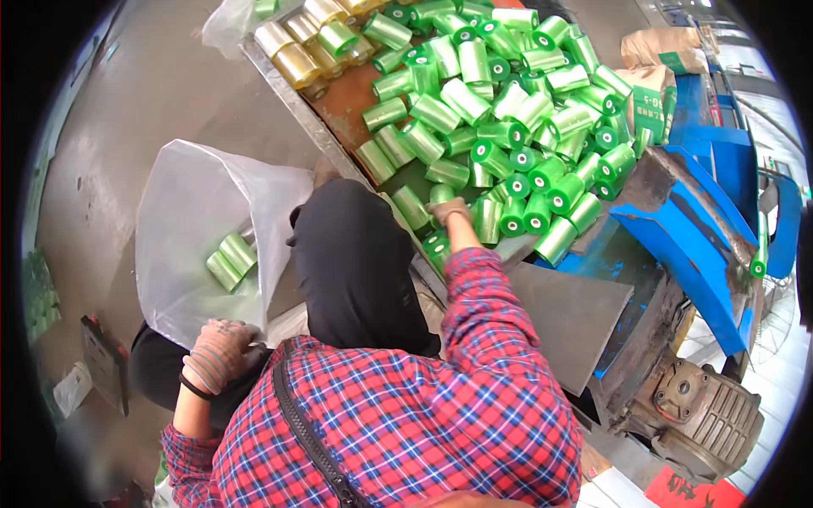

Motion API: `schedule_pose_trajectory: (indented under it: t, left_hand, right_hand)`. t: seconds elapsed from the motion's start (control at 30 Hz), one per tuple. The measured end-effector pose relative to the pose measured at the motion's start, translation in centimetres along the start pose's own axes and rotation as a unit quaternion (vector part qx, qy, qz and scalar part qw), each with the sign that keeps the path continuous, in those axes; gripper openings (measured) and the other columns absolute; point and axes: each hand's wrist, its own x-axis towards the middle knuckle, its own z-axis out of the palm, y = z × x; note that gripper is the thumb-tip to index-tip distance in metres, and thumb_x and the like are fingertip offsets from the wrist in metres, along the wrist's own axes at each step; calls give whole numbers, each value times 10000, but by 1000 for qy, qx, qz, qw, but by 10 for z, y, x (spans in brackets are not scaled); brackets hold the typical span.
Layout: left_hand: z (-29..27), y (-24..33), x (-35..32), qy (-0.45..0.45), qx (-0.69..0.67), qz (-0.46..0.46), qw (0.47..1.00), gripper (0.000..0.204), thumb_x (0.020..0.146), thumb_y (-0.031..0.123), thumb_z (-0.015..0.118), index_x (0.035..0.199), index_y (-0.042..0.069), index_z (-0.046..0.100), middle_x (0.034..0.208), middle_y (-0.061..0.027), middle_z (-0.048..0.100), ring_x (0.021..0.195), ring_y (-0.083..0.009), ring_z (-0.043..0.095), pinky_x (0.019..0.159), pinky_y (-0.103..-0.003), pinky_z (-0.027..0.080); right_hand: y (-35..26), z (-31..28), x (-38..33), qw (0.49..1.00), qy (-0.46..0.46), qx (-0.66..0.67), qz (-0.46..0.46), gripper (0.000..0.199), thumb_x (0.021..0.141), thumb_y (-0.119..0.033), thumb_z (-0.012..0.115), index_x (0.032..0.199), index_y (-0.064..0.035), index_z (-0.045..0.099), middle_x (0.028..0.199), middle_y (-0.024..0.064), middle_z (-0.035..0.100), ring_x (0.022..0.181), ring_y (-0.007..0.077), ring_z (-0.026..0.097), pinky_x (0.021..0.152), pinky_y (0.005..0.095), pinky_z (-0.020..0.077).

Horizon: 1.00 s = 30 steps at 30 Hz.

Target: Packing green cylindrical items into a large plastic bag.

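Observation:
My left hand [222, 356], in a striped knit glove, is closed at the near rim of a clear plastic bag [165, 245], above my left knee. Two green film rolls [231, 262] lie inside the bag, with part of another roll beside them. At the near edge of a tray of rolls, my gloved right hand [450, 210] has its fingers around a green film roll [441, 194]. My wrist and glove partly hide that roll. Many more green film rolls [500, 135] are heaped around and beyond this hand.
Yellowish film rolls [296, 63] stand at the tray's far left corner. A metal rim [318, 127] edges the tray. On the right are paper sacks [652, 93], a blue metal guard [686, 245] and a motor housing [707, 415]. Another plastic bag [229, 30] lies at the far left.

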Motion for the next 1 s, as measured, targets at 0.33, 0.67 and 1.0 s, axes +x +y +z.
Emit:
schedule_pose_trajectory:
  t: [0.33, 0.67, 1.0]
  left_hand:
    - [-48, 25, 6, 395, -563, 213, 694, 934, 692, 199, 699, 1401, 68, 105, 1390, -201, 249, 1267, -294, 305, 1038, -379, 257]
    - [26, -78, 8, 547, -362, -86, 750, 814, 553, 161, 770, 1252, 13, 380, 1076, -117, 544, 979, -213, 540, 863, -326, 438]
    - [61, -140, 240, 157, -327, -286, 887, 702, 598, 394, 714, 1122, -19, 494, 1033, -230, 577, 1003, -333, 554, 853, -377, 440]
  right_hand:
    - [-42, -78, -255, 650, -130, 501, -557, 516, 803, -257, 623, 1219, -31, 418, 1038, 86, 558, 926, 149, 543, 733, 306, 480]
    - [-207, -9, -320, 756, 232, -89, -605, 556, 767, -430, 596, 1176, -68, 489, 991, 201, 608, 988, 334, 570, 854, 392, 444]
    - [-170, -9, -305, 778, 58, -129, -611, 410, 790, -197, 564, 1186, -133, 479, 800, 200, 621, 793, 353, 605, 753, 413, 467]
